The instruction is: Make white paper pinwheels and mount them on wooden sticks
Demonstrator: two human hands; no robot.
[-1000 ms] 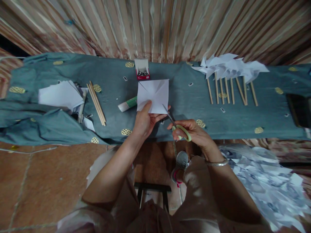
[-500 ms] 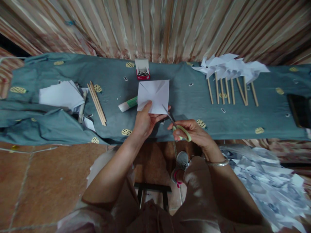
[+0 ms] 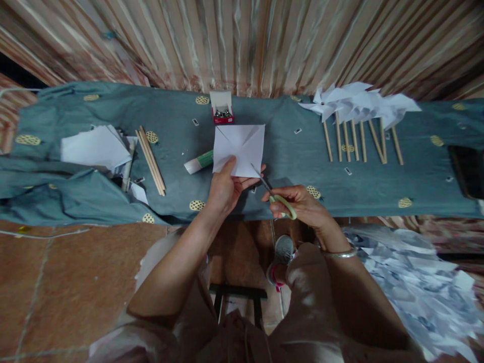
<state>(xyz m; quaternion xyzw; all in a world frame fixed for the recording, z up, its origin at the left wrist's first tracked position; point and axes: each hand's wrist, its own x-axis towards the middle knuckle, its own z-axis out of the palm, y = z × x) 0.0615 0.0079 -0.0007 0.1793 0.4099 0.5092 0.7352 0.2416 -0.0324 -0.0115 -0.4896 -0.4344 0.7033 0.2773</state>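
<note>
My left hand pinches the near edge of a white square of paper with diagonal creases, holding it above the blue-grey cloth-covered table. Green-handled scissors are gripped in my right hand, and their blades reach into the paper's near right corner along a crease.
A glue stick lies just left of the paper. A red box of pins stands behind it. Wooden sticks and a paper pile lie left. Finished paper pinwheels on sticks lie right. Paper scraps cover the floor at right.
The scissor blades have edged slightly further into the paper's corner; the hands and paper have otherwise hardly moved.
</note>
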